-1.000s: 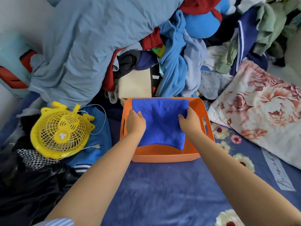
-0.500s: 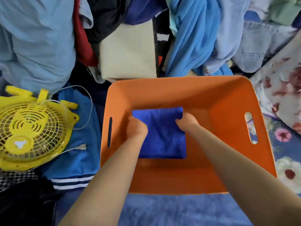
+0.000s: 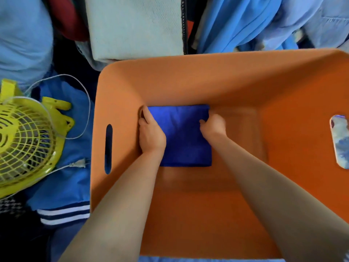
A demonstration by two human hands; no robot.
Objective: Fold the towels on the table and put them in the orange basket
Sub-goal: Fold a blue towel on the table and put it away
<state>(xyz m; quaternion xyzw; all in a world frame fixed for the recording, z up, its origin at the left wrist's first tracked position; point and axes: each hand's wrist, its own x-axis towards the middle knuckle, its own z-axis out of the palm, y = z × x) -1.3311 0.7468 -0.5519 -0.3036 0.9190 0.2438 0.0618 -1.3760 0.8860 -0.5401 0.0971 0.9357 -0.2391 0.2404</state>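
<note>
A folded blue towel [image 3: 186, 140] lies flat on the floor of the orange basket [image 3: 207, 80], against its left wall. My left hand [image 3: 151, 136] grips the towel's left edge, fingers curled down along the side by the basket wall. My right hand [image 3: 213, 125] holds the towel's right edge near the far corner, thumb on top and fingers tucked out of sight. Both forearms reach down into the basket from the near rim.
A yellow fan [image 3: 28, 138] with a white cable [image 3: 83, 103] lies left of the basket on a blue striped garment [image 3: 64, 195]. Piled clothes crowd the far side: a cream cloth [image 3: 136, 25] and light blue fabrics [image 3: 236, 21]. The basket's right half [image 3: 245, 186] holds nothing.
The towel went from above the basket rim down onto the basket floor, both hands going with it. The camera has leaned in closer over the basket.
</note>
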